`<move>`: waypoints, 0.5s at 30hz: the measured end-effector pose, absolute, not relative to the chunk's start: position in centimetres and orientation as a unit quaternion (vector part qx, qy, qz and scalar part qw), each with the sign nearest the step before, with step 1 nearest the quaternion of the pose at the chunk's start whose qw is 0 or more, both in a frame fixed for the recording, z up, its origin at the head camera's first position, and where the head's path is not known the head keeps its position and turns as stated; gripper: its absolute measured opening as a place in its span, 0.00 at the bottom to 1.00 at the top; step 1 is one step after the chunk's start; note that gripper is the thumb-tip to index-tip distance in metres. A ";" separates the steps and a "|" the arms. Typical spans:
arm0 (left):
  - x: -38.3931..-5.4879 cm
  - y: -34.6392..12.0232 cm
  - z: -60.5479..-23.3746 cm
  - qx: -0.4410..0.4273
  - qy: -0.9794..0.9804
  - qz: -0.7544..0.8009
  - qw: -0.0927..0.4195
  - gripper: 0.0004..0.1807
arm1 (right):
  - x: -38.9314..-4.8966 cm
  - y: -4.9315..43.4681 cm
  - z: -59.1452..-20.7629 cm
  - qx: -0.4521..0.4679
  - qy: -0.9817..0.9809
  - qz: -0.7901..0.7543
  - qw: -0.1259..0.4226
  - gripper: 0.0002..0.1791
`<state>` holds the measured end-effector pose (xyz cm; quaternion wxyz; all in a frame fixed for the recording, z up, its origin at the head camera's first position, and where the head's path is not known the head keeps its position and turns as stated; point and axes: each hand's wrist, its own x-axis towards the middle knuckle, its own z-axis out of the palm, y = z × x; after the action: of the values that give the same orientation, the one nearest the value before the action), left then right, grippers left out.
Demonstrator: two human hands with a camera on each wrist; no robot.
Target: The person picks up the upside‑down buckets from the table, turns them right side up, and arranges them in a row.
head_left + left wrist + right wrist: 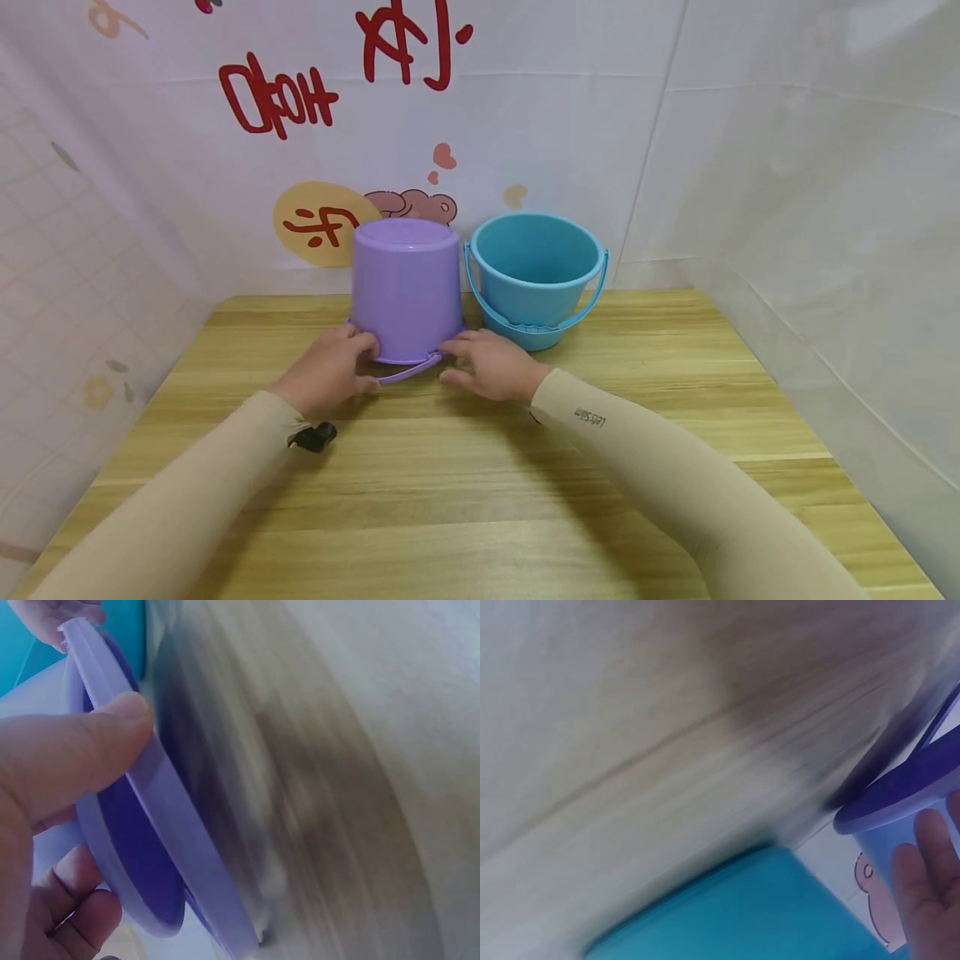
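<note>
A purple bucket [407,287] stands upside down, its base up, with its purple handle [411,372] sticking out on the near side. My left hand [324,371] grips it at the lower left. In the left wrist view the thumb [112,727] lies across the handle, and the other fingers curl by the bucket's outer wall. At the lower right, my right hand [493,364] touches the bucket near the rim with extended fingers [930,855]; its thumb stands apart. Upright to the right is a blue bucket [534,292], its handle hanging down in front.
Both buckets are on a wood-grain table [450,500] near its far edge. A white printed sheet [562,125] hangs behind, and pale sheets close off both sides. A small black object [313,437] sits at the left sleeve's cuff.
</note>
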<state>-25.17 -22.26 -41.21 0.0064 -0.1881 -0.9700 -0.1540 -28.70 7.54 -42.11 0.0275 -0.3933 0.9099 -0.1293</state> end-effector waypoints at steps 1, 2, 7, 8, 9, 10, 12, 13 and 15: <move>-25.2 -22.3 -41.1 -0.187 -0.970 -0.156 0.003 0.22 | -28.6 7.4 -42.0 -0.392 0.910 -0.134 0.025 0.31; -25.2 -22.3 -40.9 -0.185 -0.970 -0.158 0.001 0.22 | -28.4 7.3 -41.9 -0.391 0.910 -0.136 0.022 0.31; -24.9 -22.1 -40.3 -0.181 -0.971 -0.158 0.005 0.22 | -28.0 6.5 -41.4 -0.375 0.916 -0.144 0.016 0.29; -24.9 -22.0 -40.2 -0.181 -0.971 -0.158 0.008 0.22 | -27.9 6.3 -41.3 -0.372 0.917 -0.144 0.014 0.29; -24.8 -22.0 -40.1 -0.181 -0.971 -0.157 0.011 0.23 | -27.8 6.2 -41.2 -0.369 0.918 -0.147 0.012 0.29; -24.8 -21.9 -40.0 -0.180 -0.971 -0.157 0.014 0.23 | -27.8 6.1 -41.1 -0.367 0.918 -0.148 0.010 0.28; -24.8 -21.8 -39.9 -0.178 -0.971 -0.159 0.019 0.24 | -27.7 5.9 -41.0 -0.363 0.919 -0.151 0.005 0.28; -24.8 -21.8 -39.8 -0.179 -0.971 -0.157 0.024 0.24 | -27.7 5.8 -41.0 -0.361 0.920 -0.151 0.005 0.28; -24.8 -21.7 -39.7 -0.177 -0.971 -0.156 0.030 0.24 | -27.7 5.7 -40.9 -0.359 0.921 -0.153 0.003 0.28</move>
<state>-24.81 -21.73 -39.75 0.0298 -0.1774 -0.9712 -0.1559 -27.66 5.69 -40.87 0.0028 -0.3587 0.9209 -0.1528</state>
